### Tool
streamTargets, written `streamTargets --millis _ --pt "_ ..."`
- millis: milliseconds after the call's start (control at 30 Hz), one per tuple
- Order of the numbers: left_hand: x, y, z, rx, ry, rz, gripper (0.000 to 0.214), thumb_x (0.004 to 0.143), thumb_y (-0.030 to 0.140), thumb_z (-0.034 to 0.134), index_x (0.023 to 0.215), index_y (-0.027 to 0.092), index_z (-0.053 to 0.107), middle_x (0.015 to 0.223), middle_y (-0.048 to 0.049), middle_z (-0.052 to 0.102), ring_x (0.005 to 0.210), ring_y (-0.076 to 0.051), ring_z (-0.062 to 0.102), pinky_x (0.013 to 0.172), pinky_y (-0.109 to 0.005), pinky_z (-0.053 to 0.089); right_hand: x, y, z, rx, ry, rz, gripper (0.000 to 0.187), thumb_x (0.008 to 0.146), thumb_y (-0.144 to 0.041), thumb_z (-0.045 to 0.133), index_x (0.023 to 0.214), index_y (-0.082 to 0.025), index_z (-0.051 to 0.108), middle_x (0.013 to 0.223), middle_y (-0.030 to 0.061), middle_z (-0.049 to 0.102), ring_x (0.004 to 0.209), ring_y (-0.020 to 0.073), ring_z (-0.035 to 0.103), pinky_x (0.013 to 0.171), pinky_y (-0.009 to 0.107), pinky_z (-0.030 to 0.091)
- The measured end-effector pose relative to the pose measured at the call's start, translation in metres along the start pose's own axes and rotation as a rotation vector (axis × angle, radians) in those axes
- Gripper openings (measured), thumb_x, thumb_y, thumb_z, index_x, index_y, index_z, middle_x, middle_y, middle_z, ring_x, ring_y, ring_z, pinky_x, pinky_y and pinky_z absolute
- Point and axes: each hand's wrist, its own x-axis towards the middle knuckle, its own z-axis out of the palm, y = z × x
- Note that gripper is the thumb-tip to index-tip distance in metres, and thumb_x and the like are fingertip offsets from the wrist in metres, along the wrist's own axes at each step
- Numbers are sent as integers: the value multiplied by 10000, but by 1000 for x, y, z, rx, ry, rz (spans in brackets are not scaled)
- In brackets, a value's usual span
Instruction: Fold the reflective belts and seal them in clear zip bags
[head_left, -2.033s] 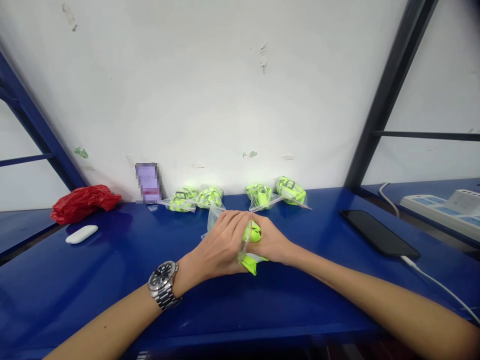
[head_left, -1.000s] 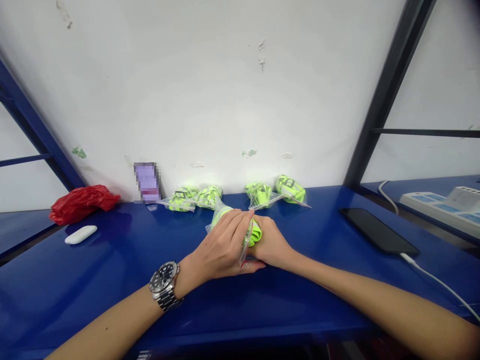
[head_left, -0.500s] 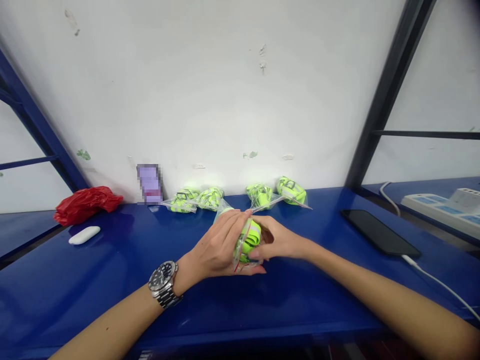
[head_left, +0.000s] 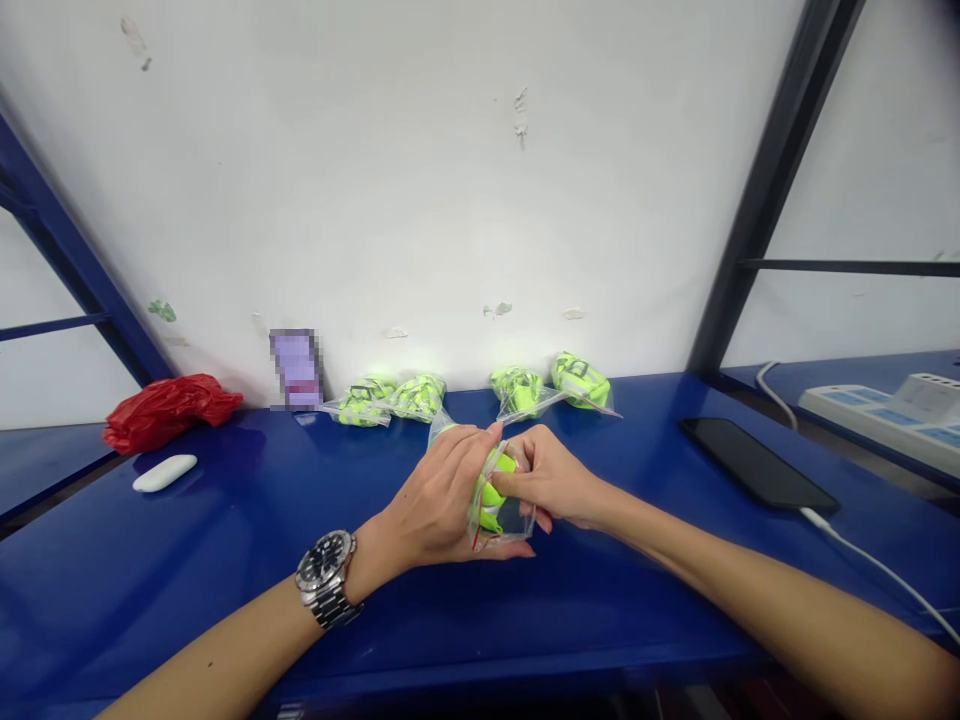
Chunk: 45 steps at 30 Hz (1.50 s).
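The left hand [head_left: 435, 495] wraps around a clear bag [head_left: 511, 518] with a green strap [head_left: 491, 492] inside, and the right hand [head_left: 549, 478] presses in from the other side, so the hands are together on it. The bag sits near the middle of the blue counter [head_left: 187, 570], close to the front edge. Four green bags [head_left: 418, 397] lie along the back edge, with a black phone [head_left: 757, 465] by the right end and a red bag [head_left: 169, 410] and a white thing [head_left: 165, 473] by the left end.

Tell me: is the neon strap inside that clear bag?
Inside: the neon-yellow strap shows through the clear zip bag, held in the left hand.
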Motion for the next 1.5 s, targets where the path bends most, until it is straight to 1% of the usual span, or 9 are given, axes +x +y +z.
streamTargets --millis 267,467,567,733,933,1100,1200,1367,1500 --pt "2 6 9 97 -31 36 1041 735 610 670 1436 -8 210 1125 -239 594 1114 -359 538 911 -532 502 3 -2 13 -205 223 -91 417 709 -236 580 380 -201 326 304 -50 380 271 51 343 296 174 217" --pt "0 4 16 100 -91 53 976 789 525 664 1442 -26 191 1120 -242 585 1078 -342 550 894 -499 508 14 11 14 -350 443 -139 384 696 -256 559 428 -197 289 404 -62 278 405 43 251 382 204 178" --pt "-1 0 14 113 -46 4 1025 775 581 646 1464 7 148 1157 -252 577 1087 -342 556 888 -500 513 16 9 9 -173 308 -102 439 720 -370 604 466 -214 280 367 -70 310 340 49 298 336 192 207" --pt "-2 -5 6 123 1 -105 1110 737 589 678 1482 47 57 1198 -260 565 1105 -346 570 902 -502 510 11 -3 -2 -16 40 -159 343 745 -444 654 650 -197 436 466 -58 506 368 91 471 359 195 362" --pt "1 1 8 104 25 -39 1059 751 591 661 1480 49 116 1176 -243 578 1078 -337 572 884 -494 517 11 0 5 -222 163 -180 408 786 -383 614 522 -203 360 389 -48 437 360 82 435 378 193 292" --pt "7 8 14 89 37 29 982 779 511 678 1455 6 174 1089 -223 602 1024 -318 576 845 -463 526 13 3 11 -551 360 -336 411 775 -269 508 467 -201 244 426 -59 249 437 57 218 431 226 176" --pt "8 10 14 94 24 23 976 788 521 666 1462 27 161 1071 -207 609 1009 -313 580 827 -468 524 17 3 8 -601 401 -328 423 766 -274 506 455 -199 229 436 -62 204 461 59 180 445 239 166" --pt "10 7 7 134 38 -149 1102 736 612 671 1490 83 67 1170 -220 565 1036 -325 581 864 -507 500 16 -5 -6 -434 379 -279 401 784 -406 601 552 -194 351 488 -60 363 460 66 351 439 210 263" --pt "17 5 -2 74 87 -372 1203 648 636 732 1493 140 33 1356 -253 410 1108 -340 557 887 -510 497 0 -26 -16 -242 173 -213 366 774 -415 676 981 -215 450 708 -35 558 496 94 535 453 210 411"
